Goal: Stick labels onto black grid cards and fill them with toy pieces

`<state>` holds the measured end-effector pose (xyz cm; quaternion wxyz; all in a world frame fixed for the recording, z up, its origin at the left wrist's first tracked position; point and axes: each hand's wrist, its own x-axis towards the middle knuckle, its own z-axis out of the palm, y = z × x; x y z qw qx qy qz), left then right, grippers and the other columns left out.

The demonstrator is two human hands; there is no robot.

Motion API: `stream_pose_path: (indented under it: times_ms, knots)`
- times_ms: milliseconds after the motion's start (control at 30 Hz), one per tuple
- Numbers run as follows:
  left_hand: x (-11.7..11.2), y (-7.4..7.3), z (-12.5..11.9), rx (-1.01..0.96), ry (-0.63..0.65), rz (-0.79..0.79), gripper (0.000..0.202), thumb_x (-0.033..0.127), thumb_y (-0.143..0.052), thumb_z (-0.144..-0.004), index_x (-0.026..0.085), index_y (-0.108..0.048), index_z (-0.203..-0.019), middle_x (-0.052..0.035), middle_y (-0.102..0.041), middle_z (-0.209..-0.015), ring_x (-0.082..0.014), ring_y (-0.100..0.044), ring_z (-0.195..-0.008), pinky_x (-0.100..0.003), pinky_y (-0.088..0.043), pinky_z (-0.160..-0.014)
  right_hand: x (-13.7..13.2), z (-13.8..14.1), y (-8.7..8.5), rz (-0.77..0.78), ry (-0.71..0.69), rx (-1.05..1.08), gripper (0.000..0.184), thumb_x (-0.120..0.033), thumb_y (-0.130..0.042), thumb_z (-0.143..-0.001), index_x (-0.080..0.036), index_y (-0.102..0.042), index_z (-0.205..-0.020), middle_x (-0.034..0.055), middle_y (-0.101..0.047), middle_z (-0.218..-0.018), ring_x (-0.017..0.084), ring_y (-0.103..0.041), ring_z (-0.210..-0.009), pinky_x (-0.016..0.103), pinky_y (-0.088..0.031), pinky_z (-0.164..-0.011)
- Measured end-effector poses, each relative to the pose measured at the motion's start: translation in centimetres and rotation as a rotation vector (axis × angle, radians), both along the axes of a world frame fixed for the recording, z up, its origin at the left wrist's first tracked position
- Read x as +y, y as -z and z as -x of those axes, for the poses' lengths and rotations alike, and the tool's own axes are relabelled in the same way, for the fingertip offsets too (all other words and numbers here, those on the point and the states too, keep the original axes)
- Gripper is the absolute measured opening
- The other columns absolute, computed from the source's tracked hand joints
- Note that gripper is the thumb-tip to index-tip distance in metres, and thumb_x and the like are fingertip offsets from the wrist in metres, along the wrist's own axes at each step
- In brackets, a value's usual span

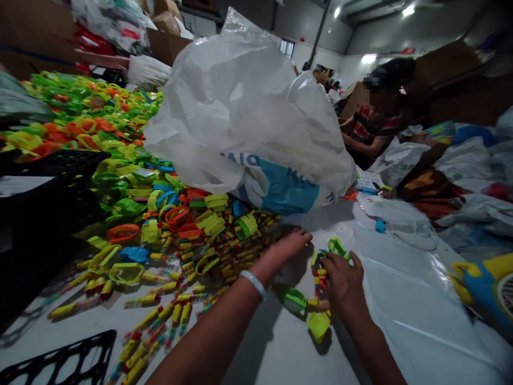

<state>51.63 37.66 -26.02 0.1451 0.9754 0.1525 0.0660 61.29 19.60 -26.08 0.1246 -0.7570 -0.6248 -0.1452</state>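
Observation:
My left hand [295, 241] lies low beside the right edge of a pile of yellow-capped candy tubes [236, 256], palm down with its fingers stretched forward. A pale bracelet [254, 284] circles that wrist. My right hand [345, 278] is closed, its fingertips on a blue and yellow toy watch [318, 260]. Just beyond it sits a bright green toy watch [336, 247]. Below and left of the right hand are a red and yellow candy tube [319, 283], a green toy watch [294, 300] and a yellow-green piece [319, 325].
A large white plastic bag [256, 107] stands behind the pile. Green, yellow and orange toy watches [100, 123] heap up at left, near a black crate [52, 176]. Clear plastic bags [420, 299] cover the right side. Another person [374, 125] sits at the back right.

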Motion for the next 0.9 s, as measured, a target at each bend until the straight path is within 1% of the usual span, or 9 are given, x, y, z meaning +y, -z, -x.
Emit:
stream_pose_path:
  times_ms: [100, 167, 300, 400, 467, 567, 733, 833, 900]
  knots:
    - [-1.1, -0.4, 4.3, 0.007, -0.048, -0.029, 0.021, 0.032, -0.051, -0.088, 0.019, -0.059, -0.103, -0.0107, -0.063, -0.111, -0.0273, -0.055, -0.111, -0.044, -0.039, -0.100, 1.2, 0.9, -0.8, -0.075, 0.087, 0.035, 0.034, -0.007, -0.050, -0.078, -0.020, -0.063, -0.106, 0.0103, -0.061, -0.126, 0.027, -0.053, -0.117, 0.055, -0.015, -0.113]
    - [-1.8, -1.0, 7.5, 0.009, -0.070, -0.048, 0.027, 0.041, -0.055, -0.086, 0.018, -0.058, -0.102, -0.0118, -0.062, -0.113, -0.0292, -0.053, -0.114, -0.046, -0.036, -0.103, 3.5, 1.9, -1.3, -0.095, 0.079, 0.165, 0.036, -0.008, -0.050, -0.078, -0.020, -0.064, -0.109, 0.0111, -0.059, -0.130, 0.029, -0.050, -0.120, 0.055, -0.021, -0.110]
    - [-3.0, -2.0, 12.2, 0.008, -0.096, -0.078, 0.039, 0.049, -0.058, -0.083, 0.018, -0.056, -0.106, -0.0119, -0.062, -0.119, -0.0294, -0.049, -0.122, -0.047, -0.031, -0.110, 11.1, 4.1, -1.3, 0.029, -0.014, 0.509, 0.045, -0.010, -0.042, -0.082, -0.018, -0.060, -0.123, 0.0124, -0.061, -0.128, 0.024, -0.054, -0.117, 0.040, -0.038, -0.103]
    - [-3.9, -2.1, 14.1, 0.003, -0.156, -0.090, 0.044, 0.048, -0.057, -0.084, 0.013, -0.057, -0.111, -0.0151, -0.062, -0.121, -0.0316, -0.046, -0.126, -0.049, -0.027, -0.114, 16.4, 6.2, -0.3, 0.081, -0.001, 0.570, 0.044, -0.015, -0.042, -0.085, -0.019, -0.060, -0.126, 0.0097, -0.065, -0.122, 0.019, -0.059, -0.109, 0.030, -0.045, -0.094]
    - [-4.3, -1.9, 15.1, -0.008, -0.192, -0.090, 0.044, 0.043, -0.054, -0.086, 0.011, -0.056, -0.116, -0.0160, -0.061, -0.124, -0.0309, -0.046, -0.128, -0.049, -0.023, -0.117, 18.5, 7.9, 0.4, 0.096, 0.033, 0.579, 0.042, -0.022, -0.043, -0.088, -0.020, -0.060, -0.126, 0.0097, -0.062, -0.127, 0.020, -0.058, -0.113, 0.031, -0.044, -0.096]
    - [-4.7, -1.6, 16.8, -0.029, -0.235, -0.078, 0.045, 0.039, -0.056, -0.085, 0.012, -0.054, -0.121, -0.0147, -0.060, -0.128, -0.0280, -0.045, -0.131, -0.045, -0.019, -0.121, 19.4, 10.7, 1.2, 0.111, 0.076, 0.577, 0.045, -0.022, -0.043, -0.088, -0.023, -0.058, -0.130, 0.0097, -0.057, -0.134, 0.023, -0.053, -0.122, 0.038, -0.038, -0.104]
    - [-5.0, -1.1, 19.6, -0.062, -0.315, -0.064, 0.040, 0.032, -0.055, -0.086, 0.010, -0.056, -0.120, -0.0169, -0.060, -0.128, -0.0284, -0.045, -0.132, -0.044, -0.022, -0.121, 18.4, 14.6, 1.9, 0.120, 0.080, 0.569, 0.054, -0.014, -0.041, -0.085, -0.028, -0.051, -0.136, 0.0074, -0.057, -0.135, 0.022, -0.051, -0.124, 0.038, -0.035, -0.105]
    - [-5.5, -1.0, 21.1, -0.086, -0.353, -0.062, 0.038, 0.023, -0.053, -0.086, 0.008, -0.056, -0.121, -0.0193, -0.058, -0.132, -0.0288, -0.043, -0.135, -0.046, -0.025, -0.119, 17.7, 16.8, 2.1, 0.090, 0.075, 0.549, 0.056, -0.014, -0.041, -0.084, -0.023, -0.049, -0.138, 0.0117, -0.054, -0.137, 0.026, -0.048, -0.127, 0.043, -0.034, -0.106]
    - [-6.3, -1.3, 22.6, -0.107, -0.380, -0.060, 0.031, 0.023, -0.056, -0.086, 0.011, -0.061, -0.114, -0.0176, -0.060, -0.129, -0.0294, -0.044, -0.134, -0.048, -0.027, -0.118, 17.1, 18.2, 2.3, 0.054, 0.050, 0.531, 0.058, -0.013, -0.042, -0.082, -0.017, -0.047, -0.140, 0.0162, -0.047, -0.142, 0.029, -0.041, -0.132, 0.046, -0.030, -0.109]
